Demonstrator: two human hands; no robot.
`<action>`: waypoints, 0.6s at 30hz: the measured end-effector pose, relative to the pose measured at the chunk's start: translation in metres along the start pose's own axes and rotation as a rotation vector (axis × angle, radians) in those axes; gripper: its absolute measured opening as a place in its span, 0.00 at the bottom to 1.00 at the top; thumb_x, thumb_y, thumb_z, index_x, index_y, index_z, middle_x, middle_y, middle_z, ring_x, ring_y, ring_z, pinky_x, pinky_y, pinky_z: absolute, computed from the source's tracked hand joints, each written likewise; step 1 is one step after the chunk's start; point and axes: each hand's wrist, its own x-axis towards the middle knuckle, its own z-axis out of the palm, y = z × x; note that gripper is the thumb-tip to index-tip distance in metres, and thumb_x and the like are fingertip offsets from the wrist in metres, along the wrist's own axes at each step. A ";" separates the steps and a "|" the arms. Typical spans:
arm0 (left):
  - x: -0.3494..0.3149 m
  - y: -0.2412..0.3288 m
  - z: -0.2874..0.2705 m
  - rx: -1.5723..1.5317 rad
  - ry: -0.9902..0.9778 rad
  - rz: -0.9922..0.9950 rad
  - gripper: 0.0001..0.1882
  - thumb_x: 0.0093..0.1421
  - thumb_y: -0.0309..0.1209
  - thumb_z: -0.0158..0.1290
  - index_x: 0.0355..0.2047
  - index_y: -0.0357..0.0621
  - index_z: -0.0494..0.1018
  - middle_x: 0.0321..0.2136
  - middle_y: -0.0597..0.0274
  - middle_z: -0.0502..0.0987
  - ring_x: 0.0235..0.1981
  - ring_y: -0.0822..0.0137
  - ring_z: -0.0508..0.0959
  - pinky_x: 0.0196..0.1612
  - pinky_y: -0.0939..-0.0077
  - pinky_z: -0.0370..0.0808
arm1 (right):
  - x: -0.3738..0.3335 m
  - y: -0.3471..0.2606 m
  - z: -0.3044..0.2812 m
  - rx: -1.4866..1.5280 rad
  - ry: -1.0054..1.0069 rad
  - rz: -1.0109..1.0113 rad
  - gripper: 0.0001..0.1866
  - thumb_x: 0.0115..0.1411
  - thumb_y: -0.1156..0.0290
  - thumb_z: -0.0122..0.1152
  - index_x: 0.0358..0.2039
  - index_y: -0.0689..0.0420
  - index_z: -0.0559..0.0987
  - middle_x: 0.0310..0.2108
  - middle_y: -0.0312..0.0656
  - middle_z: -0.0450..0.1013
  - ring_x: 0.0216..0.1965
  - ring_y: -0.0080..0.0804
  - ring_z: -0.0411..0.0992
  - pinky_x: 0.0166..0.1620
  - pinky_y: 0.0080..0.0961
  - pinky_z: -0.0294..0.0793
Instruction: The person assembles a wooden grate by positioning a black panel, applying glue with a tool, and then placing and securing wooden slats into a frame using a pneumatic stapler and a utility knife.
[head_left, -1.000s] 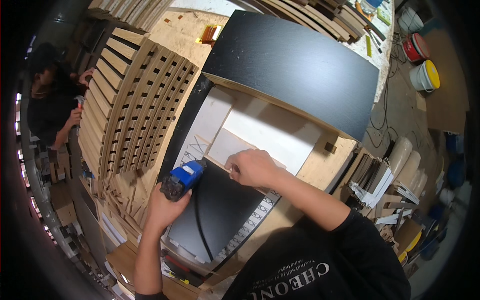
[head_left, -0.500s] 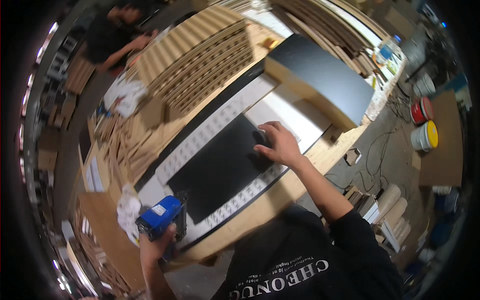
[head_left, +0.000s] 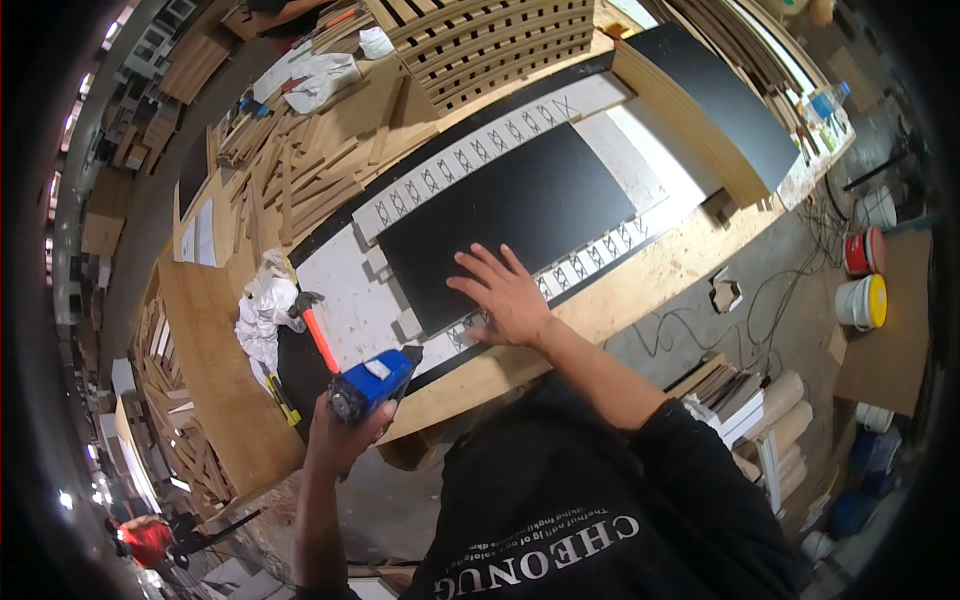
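My left hand (head_left: 345,432) is wrapped around the grip of a blue-and-black nail gun (head_left: 376,383), held over the bench's near-left edge with its nose toward the black panel. Fingers spread, my right hand (head_left: 508,300) rests on the near edge of the flat black panel (head_left: 520,215) and holds nothing. The panel lies between two white strips marked with crossed boxes, the far strip (head_left: 470,152) and the near strip (head_left: 590,258). Small light blocks (head_left: 408,323) sit along its left end. To the left lies a hammer with an orange handle (head_left: 320,340).
Slatted wooden panels (head_left: 490,50) are stacked at the back, with loose wood strips (head_left: 290,200) to their left. A dark board with a wooden edge (head_left: 695,130) stands at the right. Crumpled white plastic (head_left: 268,310) lies at left. Buckets (head_left: 862,300) and cables (head_left: 745,325) are on the floor.
My right hand has moved from the panel's right end to its near edge, toward the left. The nail gun has shifted right and its nose has turned. The head view has moved too.
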 end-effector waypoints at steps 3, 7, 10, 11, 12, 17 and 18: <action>0.013 0.006 0.006 -0.035 -0.062 -0.069 0.12 0.49 0.31 0.61 0.29 0.37 0.72 0.18 0.66 0.73 0.17 0.78 0.71 0.21 0.82 0.70 | -0.002 -0.003 0.011 0.012 0.146 0.034 0.33 0.50 0.48 0.56 0.55 0.46 0.66 0.62 0.41 0.54 0.65 0.40 0.46 0.65 0.46 0.39; 0.035 0.011 0.009 0.025 -0.086 -0.036 0.11 0.52 0.30 0.60 0.29 0.38 0.70 0.15 0.67 0.71 0.15 0.78 0.70 0.19 0.82 0.69 | -0.001 -0.001 0.017 -0.028 0.184 0.051 0.31 0.52 0.51 0.53 0.56 0.46 0.66 0.62 0.41 0.55 0.65 0.39 0.46 0.65 0.46 0.39; 0.050 0.016 0.007 0.116 -0.153 -0.035 0.10 0.51 0.30 0.59 0.28 0.37 0.70 0.14 0.66 0.70 0.14 0.77 0.69 0.18 0.81 0.67 | 0.001 -0.001 0.018 0.011 0.179 0.086 0.32 0.51 0.53 0.55 0.57 0.46 0.65 0.63 0.39 0.53 0.66 0.37 0.45 0.65 0.46 0.36; 0.053 0.019 0.008 0.157 -0.165 -0.022 0.09 0.51 0.29 0.59 0.27 0.38 0.70 0.13 0.66 0.70 0.13 0.76 0.69 0.17 0.80 0.67 | 0.001 0.000 0.016 0.025 0.167 0.087 0.32 0.51 0.53 0.55 0.57 0.46 0.65 0.63 0.39 0.53 0.66 0.37 0.44 0.66 0.45 0.35; 0.056 0.021 0.009 0.197 -0.175 -0.007 0.09 0.51 0.29 0.58 0.27 0.38 0.70 0.12 0.66 0.70 0.12 0.76 0.69 0.17 0.79 0.66 | -0.001 0.002 0.013 0.021 0.107 0.095 0.33 0.51 0.52 0.56 0.58 0.46 0.64 0.64 0.38 0.51 0.67 0.36 0.42 0.66 0.45 0.34; 0.061 0.021 0.008 0.242 -0.194 0.014 0.08 0.51 0.28 0.57 0.28 0.38 0.70 0.12 0.67 0.69 0.11 0.76 0.69 0.16 0.79 0.66 | 0.000 0.004 0.013 -0.012 0.039 0.104 0.35 0.52 0.51 0.56 0.60 0.45 0.62 0.65 0.37 0.48 0.67 0.35 0.40 0.66 0.45 0.33; 0.062 0.022 0.009 0.243 -0.201 0.013 0.08 0.51 0.28 0.57 0.28 0.38 0.70 0.12 0.67 0.69 0.11 0.75 0.68 0.16 0.79 0.66 | -0.002 0.004 0.015 -0.013 0.056 0.099 0.35 0.51 0.52 0.58 0.60 0.45 0.62 0.65 0.38 0.48 0.67 0.36 0.41 0.66 0.45 0.35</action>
